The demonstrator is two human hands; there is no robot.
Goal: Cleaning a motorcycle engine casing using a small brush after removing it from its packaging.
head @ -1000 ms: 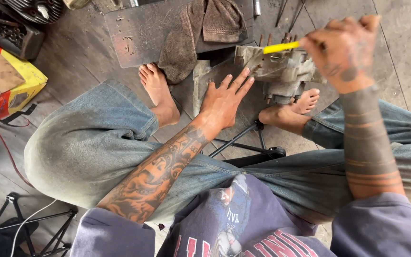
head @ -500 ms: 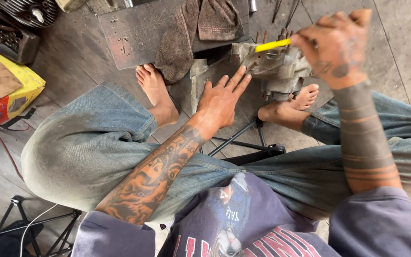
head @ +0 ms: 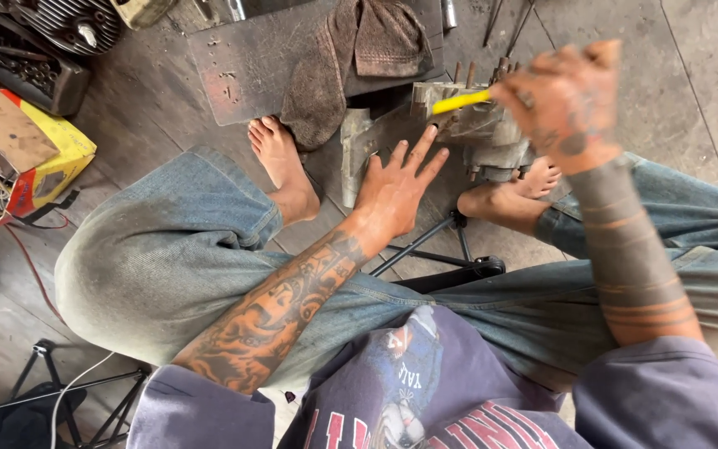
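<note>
Two hands work the grey engine casing (head: 475, 133) on the floor: the left hand (head: 396, 187) presses flat, fingers spread, at its eight o'clock, while the right hand (head: 563, 100), the nearer, is clenched around a yellow-handled tool (head: 461, 101) whose long axis points toward nine o'clock across the casing's top.

One camera sat on the person's head and looked steeply down past the chest and knees to the floor. It was close: the left hand (head: 394, 189) and right hand (head: 565, 104) filled the upper middle, with the engine case (head: 475, 125) between the bare feet. No second view shared the scene.
</note>
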